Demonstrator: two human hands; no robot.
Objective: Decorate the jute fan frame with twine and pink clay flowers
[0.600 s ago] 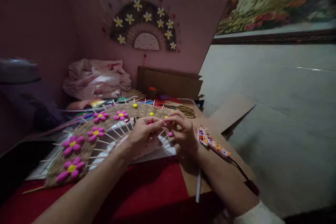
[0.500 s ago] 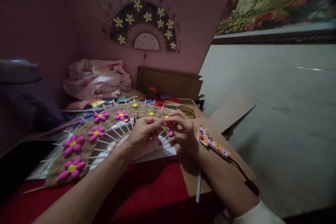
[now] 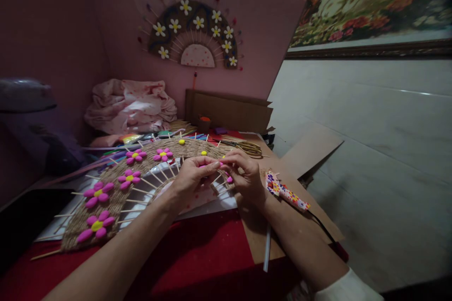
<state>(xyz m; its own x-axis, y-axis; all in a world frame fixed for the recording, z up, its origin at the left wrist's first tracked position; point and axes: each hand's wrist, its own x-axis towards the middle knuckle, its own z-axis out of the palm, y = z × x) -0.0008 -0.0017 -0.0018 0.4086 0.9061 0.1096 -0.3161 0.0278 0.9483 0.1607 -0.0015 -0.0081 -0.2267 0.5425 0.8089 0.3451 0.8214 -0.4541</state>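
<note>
My left hand (image 3: 195,176) and my right hand (image 3: 246,176) meet fingertip to fingertip, pinching a small piece of pink clay (image 3: 221,164) between them. Both hover over the right part of a half-round fan (image 3: 148,153) of wound twine on thin wooden sticks. Pink clay flowers (image 3: 99,193) with yellow centres lie along the fan's left side. A lone yellow dot (image 3: 181,142) sits near its top, and another yellow dot (image 3: 204,153) lies just beyond my left hand. Under my right fingers shows a pink petal (image 3: 229,179). My hands cover part of the fan.
A flower-patterned glue gun (image 3: 287,193) with a black cord lies right of my right forearm, near a pale glue stick (image 3: 267,249). Gold-handled scissors (image 3: 251,149) rest behind my hands. Cardboard (image 3: 229,112) and bunched pink cloth (image 3: 132,106) stand at the back.
Both hands stay almost in place, with the fingers shifting slightly around the pink piece. More pink shows by my left fingertips now. The fan has not moved.
</note>
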